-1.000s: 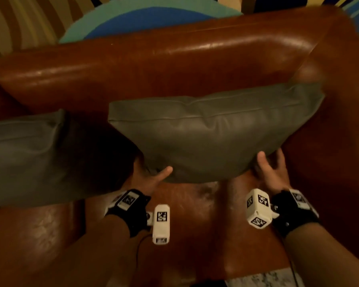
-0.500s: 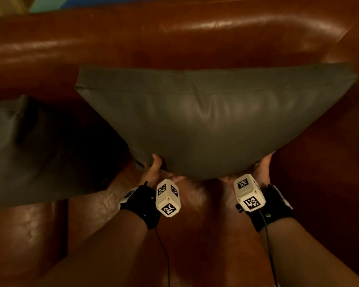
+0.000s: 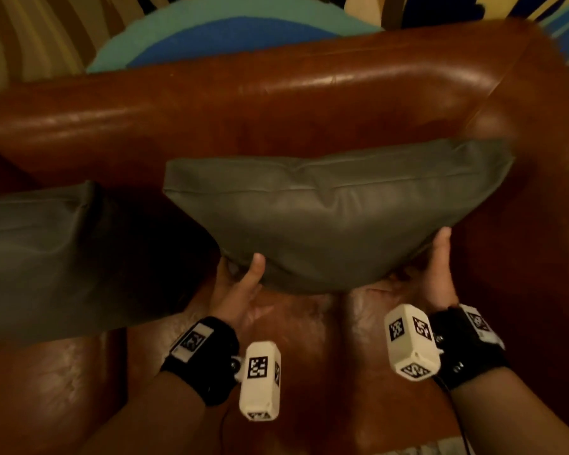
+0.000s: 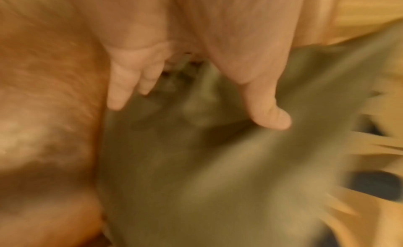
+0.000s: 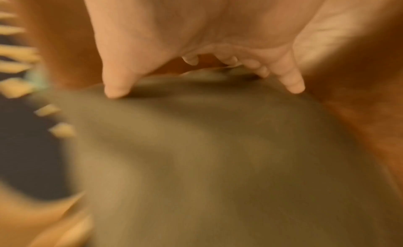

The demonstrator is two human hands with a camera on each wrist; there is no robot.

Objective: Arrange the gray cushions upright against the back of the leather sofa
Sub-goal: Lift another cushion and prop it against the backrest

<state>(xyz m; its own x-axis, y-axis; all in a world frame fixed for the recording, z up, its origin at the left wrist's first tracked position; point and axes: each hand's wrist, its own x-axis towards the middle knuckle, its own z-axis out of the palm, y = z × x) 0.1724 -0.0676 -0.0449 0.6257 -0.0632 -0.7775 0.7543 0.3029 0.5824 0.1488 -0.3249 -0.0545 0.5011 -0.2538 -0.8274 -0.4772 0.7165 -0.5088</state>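
Gray cushion (image 3: 326, 221), held at its lower edge by both hands, its top seam level and near the sofa back (image 3: 243, 103) at the right end of the seat. The left hand (image 3: 240, 287) grips the lower left corner, thumb (image 4: 268, 112) laid on the front face and fingers (image 4: 122, 88) tucked behind; the right hand (image 3: 437, 274) cups the lower right corner in the same manner, thumb (image 5: 115, 85) forward. Both wrist views are blurred, so the depth of each grip cannot be read exactly. A second gray cushion (image 3: 40, 257) stands to the left, against the same back, apart from the first.

To seat the cushion well, the lower edge is best pushed into the crease between seat (image 3: 309, 372) and back, both corners together, so that the top seam stays level. Soft filling is likely to sag once released; the judgement is to let go only when the rear face leans fully on the leather. The right armrest (image 3: 539, 192) lies close and may crowd that corner.
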